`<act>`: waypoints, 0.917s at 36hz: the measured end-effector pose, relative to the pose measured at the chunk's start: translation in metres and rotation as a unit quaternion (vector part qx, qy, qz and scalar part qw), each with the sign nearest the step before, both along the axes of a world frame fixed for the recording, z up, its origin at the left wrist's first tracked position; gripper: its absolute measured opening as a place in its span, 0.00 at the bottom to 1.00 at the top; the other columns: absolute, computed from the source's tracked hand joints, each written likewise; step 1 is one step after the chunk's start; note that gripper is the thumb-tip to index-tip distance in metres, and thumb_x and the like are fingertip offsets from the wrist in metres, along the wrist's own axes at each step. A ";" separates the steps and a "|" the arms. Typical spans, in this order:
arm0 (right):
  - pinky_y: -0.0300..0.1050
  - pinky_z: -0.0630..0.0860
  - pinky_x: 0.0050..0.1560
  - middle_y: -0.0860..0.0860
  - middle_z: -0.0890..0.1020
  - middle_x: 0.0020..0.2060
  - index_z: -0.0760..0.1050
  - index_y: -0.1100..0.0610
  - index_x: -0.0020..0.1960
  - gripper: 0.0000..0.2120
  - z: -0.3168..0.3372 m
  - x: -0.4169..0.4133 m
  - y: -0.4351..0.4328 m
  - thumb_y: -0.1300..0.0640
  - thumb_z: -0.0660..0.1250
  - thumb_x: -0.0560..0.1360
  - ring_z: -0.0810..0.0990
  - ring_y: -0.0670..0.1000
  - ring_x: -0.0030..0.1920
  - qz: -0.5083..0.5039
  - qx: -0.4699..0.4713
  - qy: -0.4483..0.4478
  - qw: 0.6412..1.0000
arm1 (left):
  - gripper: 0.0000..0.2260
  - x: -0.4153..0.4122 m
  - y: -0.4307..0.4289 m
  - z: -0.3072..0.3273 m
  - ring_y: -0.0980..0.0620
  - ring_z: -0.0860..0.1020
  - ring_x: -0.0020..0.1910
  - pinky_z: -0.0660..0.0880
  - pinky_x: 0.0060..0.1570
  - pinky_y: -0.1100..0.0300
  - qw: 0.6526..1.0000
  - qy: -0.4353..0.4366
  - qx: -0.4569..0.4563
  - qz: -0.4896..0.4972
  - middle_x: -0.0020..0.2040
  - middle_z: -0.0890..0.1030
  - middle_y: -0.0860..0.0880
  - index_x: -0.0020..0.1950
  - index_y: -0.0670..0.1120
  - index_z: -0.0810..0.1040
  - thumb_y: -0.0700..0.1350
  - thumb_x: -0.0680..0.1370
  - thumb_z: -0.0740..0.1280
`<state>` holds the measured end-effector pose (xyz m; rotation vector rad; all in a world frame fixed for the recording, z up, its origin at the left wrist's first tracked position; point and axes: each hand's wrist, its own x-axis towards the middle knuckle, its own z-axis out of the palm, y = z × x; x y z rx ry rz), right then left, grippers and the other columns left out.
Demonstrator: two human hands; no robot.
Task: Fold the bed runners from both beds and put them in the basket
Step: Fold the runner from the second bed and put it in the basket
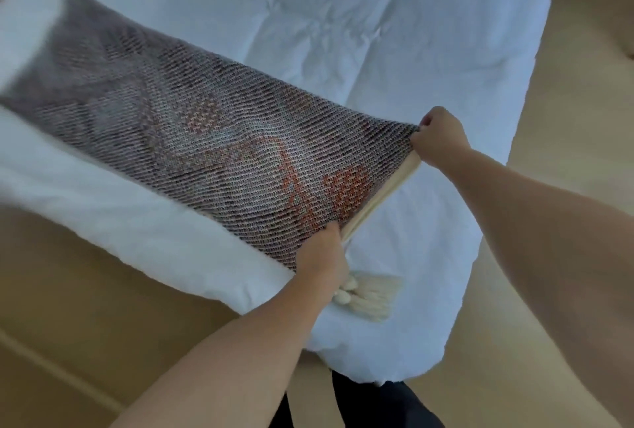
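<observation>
Right hand (439, 142): fingers (424, 123) curled tight, pinching one corner of the bed runner's (212, 139) near end. Nothing else is in this hand.

Left hand (322, 257): the thumb lies on top of the cloth at the other corner of the same end. The remaining fingers are hidden under the fabric, and the hand is closed round the edge. The two hands are well apart, and the short edge between them is drawn straight.

Bed runner: a dark woven cloth with orange-red figures. The held end is finished with a cream band (380, 199) that runs from one hand to the other. A bunch of cream tassels (368, 297) hangs just below the left hand and rests on the bedding. The held end is raised a little off the bed (394, 50), and the rest of the runner stretches away to the left across it. The far end is blurred, so how it lies cannot be told.

Bed: covered by a white, creased duvet, with one rounded corner just beside the person.

Surroundings: tan floor (68, 290) shows on both sides of the bed. Dark clothing (370, 403) shows at the bottom edge, between the forearms.
</observation>
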<state>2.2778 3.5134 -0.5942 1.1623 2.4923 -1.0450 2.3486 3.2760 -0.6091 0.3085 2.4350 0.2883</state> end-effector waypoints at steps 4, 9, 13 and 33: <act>0.43 0.71 0.26 0.55 0.74 0.40 0.67 0.55 0.58 0.15 0.047 -0.007 -0.028 0.67 0.55 0.73 0.78 0.58 0.34 -0.017 -0.045 0.025 0.999 | 0.06 -0.026 -0.036 0.045 0.45 0.77 0.39 0.76 0.40 0.51 0.997 0.047 0.050 0.024 0.38 0.75 0.50 0.49 0.46 0.69 0.47 0.78 0.62; 0.41 0.75 0.31 0.57 0.80 0.44 0.78 0.55 0.45 0.17 0.102 -0.027 -0.071 0.69 0.53 0.72 0.78 0.56 0.32 0.009 -0.052 0.050 0.997 | 0.05 -0.059 -0.094 0.082 0.48 0.74 0.35 0.69 0.33 0.55 0.990 0.084 0.112 0.031 0.35 0.73 0.50 0.46 0.46 0.70 0.46 0.78 0.60; 0.50 0.82 0.45 0.59 0.81 0.42 0.80 0.59 0.40 0.14 0.145 -0.043 -0.105 0.68 0.57 0.73 0.81 0.57 0.34 -0.026 -0.066 0.062 0.996 | 0.04 -0.091 -0.145 0.105 0.48 0.73 0.37 0.67 0.35 0.56 0.987 0.088 0.134 -0.002 0.39 0.74 0.48 0.47 0.43 0.71 0.43 0.79 0.62; 0.50 0.76 0.42 0.61 0.82 0.40 0.81 0.63 0.44 0.09 0.231 -0.124 -0.268 0.70 0.62 0.71 0.79 0.60 0.42 0.034 0.057 0.193 0.979 | 0.05 -0.231 -0.327 0.189 0.52 0.74 0.37 0.67 0.34 0.57 0.966 0.151 0.203 0.047 0.42 0.77 0.48 0.53 0.45 0.73 0.42 0.81 0.58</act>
